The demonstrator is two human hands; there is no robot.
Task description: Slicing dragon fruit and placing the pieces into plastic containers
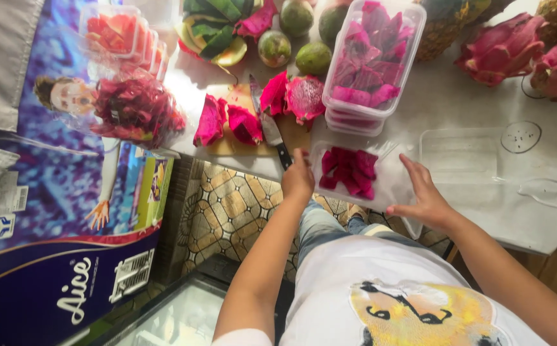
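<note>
My left hand (298,178) curls loosely against the near-left corner of a shallow clear plastic tray (388,186), fingers bent and touching its rim, while my right hand (424,198) lies with its fingers straight and together against the tray's right side, thumb underneath at the edge; the two hands bracket the tray at the near edge of the white surface (458,96). Inside the tray lie magenta dragon fruit chunks (350,170), gathered in its left half. Just beyond it stands a stack of deeper clear tubs (373,61), the top one filled high with the same magenta pieces. To the right sits an empty clear container (464,154), and a loose lid (550,192) lies near it. To the left of the tray a wooden cutting board (253,138) carries cut dragon fruit halves (294,96) and a knife (269,125), its dark handle pointing toward my left hand. Further left a clear plastic bag (137,109) holds dark red peelings, and behind it stand small tubs of orange-red fruit (115,29). Green round fruits (304,45) sit at the far edge, whole dragon fruits (515,48) at the far right. Below the surface on the left stands a large blue and purple box (54,211) with a printed picture of a figure and white lettering.
</note>
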